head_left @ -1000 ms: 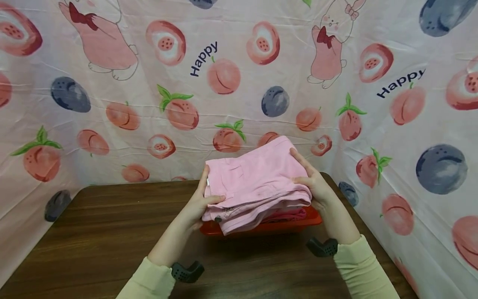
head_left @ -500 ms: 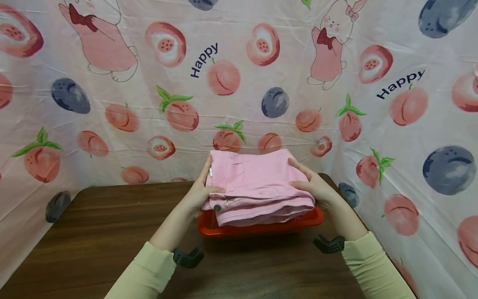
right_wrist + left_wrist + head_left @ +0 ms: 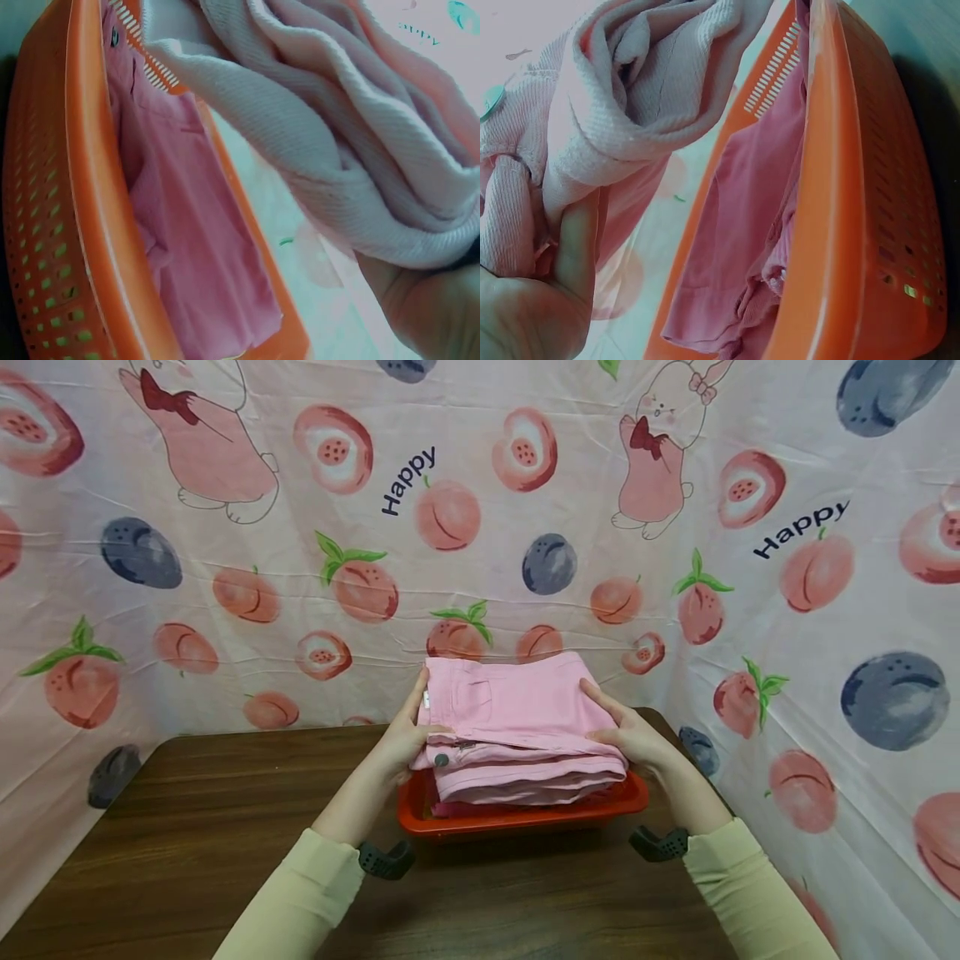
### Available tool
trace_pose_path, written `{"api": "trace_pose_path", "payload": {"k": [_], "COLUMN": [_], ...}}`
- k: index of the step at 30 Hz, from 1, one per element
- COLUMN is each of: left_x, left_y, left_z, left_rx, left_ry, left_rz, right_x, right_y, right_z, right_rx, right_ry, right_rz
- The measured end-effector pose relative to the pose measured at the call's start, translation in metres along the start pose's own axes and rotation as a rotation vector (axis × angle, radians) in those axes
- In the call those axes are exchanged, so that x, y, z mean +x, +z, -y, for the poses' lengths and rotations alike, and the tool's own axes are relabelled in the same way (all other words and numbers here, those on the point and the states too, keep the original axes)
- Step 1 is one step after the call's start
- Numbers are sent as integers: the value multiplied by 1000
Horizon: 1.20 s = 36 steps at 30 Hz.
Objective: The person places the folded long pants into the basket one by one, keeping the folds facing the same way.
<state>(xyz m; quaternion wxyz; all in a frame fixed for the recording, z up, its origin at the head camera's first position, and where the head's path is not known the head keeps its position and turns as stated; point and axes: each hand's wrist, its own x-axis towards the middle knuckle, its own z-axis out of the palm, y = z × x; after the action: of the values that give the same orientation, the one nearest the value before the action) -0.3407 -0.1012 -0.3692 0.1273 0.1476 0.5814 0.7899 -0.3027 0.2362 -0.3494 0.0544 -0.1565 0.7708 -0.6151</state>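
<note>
A folded pair of light pink pants (image 3: 525,702) is held between both hands above an orange-red plastic basket (image 3: 525,823). My left hand (image 3: 399,745) grips the left edge, thumb on top, close to the dark button. On the opposite edge, my right hand (image 3: 636,737) grips the fold with its thumb on top as well. Both wrist views show a gap between the pants and a darker pink folded garment (image 3: 731,225) lying in the basket. The undersides of the fingers are mostly hidden by the cloth.
The basket stands on a dark wooden table (image 3: 225,835) towards its back right. Behind and to the right hangs a fruit-and-rabbit printed cloth (image 3: 300,543). Perforated sides are visible on the basket in the wrist views.
The pants have gone from a right-side-up tilt to nearly level over the basket. Both hands have kept their grip, and more of the basket's front now shows beneath the cloth.
</note>
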Motion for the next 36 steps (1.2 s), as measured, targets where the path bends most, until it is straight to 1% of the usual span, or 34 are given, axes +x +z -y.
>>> {"api": "trace_pose_path", "payload": {"k": [2,6,8,12,16,20,25,31,36], "left_x": [1,3,5,8,10,9,10,13,15], "left_y": [0,1,-1,-6,-12,-14,-13,-12,-12], "left_z": [2,7,10,17,26,32,34,34,35], "left_rx": [-10,4,15,31,78,133,206,229,293], "left_ry": [0,12,22,24,-4,-33,-35,-60,-56], "left_rz": [-9,-23,-22,-41,-66,-77,-73,-68,-73], "right_x": [1,3,5,9,14,16,19,22,23], "right_y": [-1,-3,-2,2,6,7,5,3,2], "right_z": [-3,-12,-17,-26,-36,-45,-50,-51,-52], "right_rx": [7,9,-2,3,12,-18,-39,-51,-56], "right_ry": [-9,-6,-7,8,26,53,66,77,100], "right_rz": [1,-6,-14,-28,-33,-30,-31,-31,-40]}}
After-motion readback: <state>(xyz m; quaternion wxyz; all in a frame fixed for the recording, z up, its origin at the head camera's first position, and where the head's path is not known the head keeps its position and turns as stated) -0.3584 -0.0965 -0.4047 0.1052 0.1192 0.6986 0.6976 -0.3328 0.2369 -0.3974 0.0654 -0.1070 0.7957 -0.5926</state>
